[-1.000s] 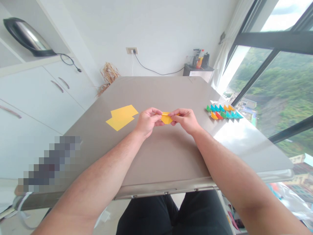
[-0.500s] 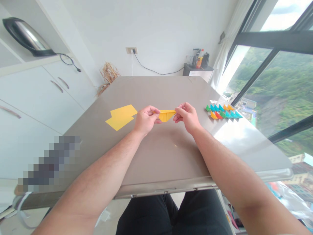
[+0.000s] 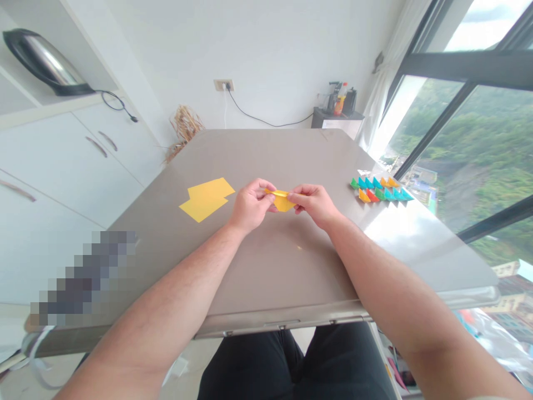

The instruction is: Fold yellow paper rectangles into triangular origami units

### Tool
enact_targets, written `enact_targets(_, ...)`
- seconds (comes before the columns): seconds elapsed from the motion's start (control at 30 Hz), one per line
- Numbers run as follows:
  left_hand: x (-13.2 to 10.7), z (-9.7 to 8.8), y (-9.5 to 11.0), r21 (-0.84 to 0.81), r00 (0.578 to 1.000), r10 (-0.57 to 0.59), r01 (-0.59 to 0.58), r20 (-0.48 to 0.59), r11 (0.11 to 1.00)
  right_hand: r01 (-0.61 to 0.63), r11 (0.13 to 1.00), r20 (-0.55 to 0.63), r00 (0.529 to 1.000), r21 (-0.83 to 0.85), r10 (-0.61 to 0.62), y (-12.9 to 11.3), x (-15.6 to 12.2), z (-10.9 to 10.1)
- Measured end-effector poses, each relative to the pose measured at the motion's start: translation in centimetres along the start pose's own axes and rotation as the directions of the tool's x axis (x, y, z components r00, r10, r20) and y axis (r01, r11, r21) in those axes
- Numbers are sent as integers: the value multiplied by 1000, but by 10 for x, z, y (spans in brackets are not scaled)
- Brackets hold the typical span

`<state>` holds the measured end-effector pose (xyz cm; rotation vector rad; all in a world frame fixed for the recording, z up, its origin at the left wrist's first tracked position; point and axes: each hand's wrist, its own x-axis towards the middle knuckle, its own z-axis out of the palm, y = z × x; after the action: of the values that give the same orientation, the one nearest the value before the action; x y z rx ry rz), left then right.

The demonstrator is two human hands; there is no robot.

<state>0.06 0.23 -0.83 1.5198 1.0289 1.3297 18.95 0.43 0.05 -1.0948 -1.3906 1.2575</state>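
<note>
Head view: left hand [image 3: 251,206] and right hand [image 3: 315,203] both pinch folded yellow paper [image 3: 284,204] over table [image 3: 266,266], exact folds hard to tell; yellow sheets [image 3: 206,199] left, paper boats [image 3: 372,196] right.

Bright daylight streamed in from the right-hand window [image 3: 449,133], and there it was, white glare on the desk [image 3: 287,266]! Shadows fell soft, wide-angle distortion stretched the edges, and blocky pixelation smothered a patch [image 3: 87,275] at lower left.
</note>
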Motion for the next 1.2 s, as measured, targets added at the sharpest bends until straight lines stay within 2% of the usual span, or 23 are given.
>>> enact_targets(0.1,0,0,2,-24,999,-35,35,-8,999,0,1000,-3,1000,11,0,1,0,2)
enact_targets(0.3,3,-1,-3,-6,980,-192,193,43,981,-14,999,-22,1000,-44,13,5,0,6)
enact_targets(0.6,-1,4,-8,-49,994,-103,104,29,993,-1,1000,-4,1000,9,1,6,-2,10)
enact_targets(0.77,-2,6,-3,-72,991,-132,133,25,988,1,1000,-9,1000,31,-1,6,-1,9)
enact_targets(1.0,-2,6,-2,23,989,-144,143,41,989,-8,1000,16,1000,12,8,6,-2,8)
enact_targets(1.1,-1,5,-3,-29,985,-174,174,-3,984,6,999,47,999,44,-9,4,-3,9)
enact_targets(1.2,-1,5,-2,-87,983,-182,179,-21,980,39,999,28,999,37,-40,4,-4,10)
